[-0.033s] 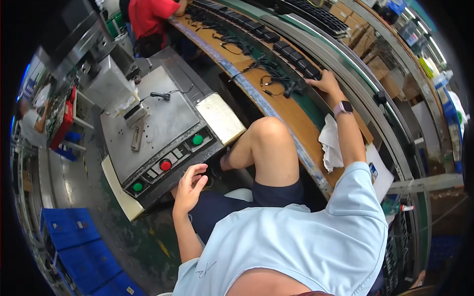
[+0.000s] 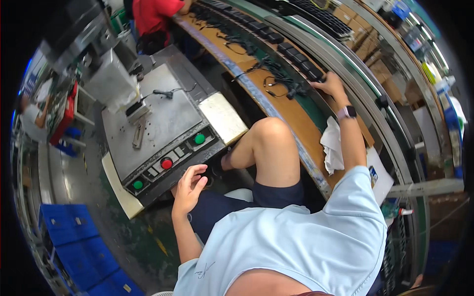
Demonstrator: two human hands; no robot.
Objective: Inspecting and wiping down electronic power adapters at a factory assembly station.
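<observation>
My right hand (image 2: pixel 332 86), with a watch on the wrist, reaches to the near end of a row of black power adapters (image 2: pixel 296 58) on the line. Thumb and fingers close round the end adapter (image 2: pixel 316 74), which they partly cover. Beside the row, black cables with plugs (image 2: pixel 276 81) lie bunched on the wooden bench (image 2: pixel 308 140). My left hand (image 2: pixel 189 190) hovers near the front of a metal machine, its fingers loosely curled and apart, holding nothing. On the machine's plate (image 2: pixel 163 111) sit a metal fixture (image 2: pixel 137 111) holding a dark block and a short black cable piece (image 2: pixel 163 92).
The machine's front panel carries green buttons (image 2: pixel 199 138) and a red button (image 2: pixel 166 163). A crumpled white cloth (image 2: pixel 332 143) lies on the bench by my right forearm. Blue bins (image 2: pixel 74 227) stand at lower left. A person in a red top (image 2: pixel 153 17) works at the far end.
The whole view has shifted slightly. My right hand stays at the end of the adapter row, its wrist turned a little; my left hand has hardly moved.
</observation>
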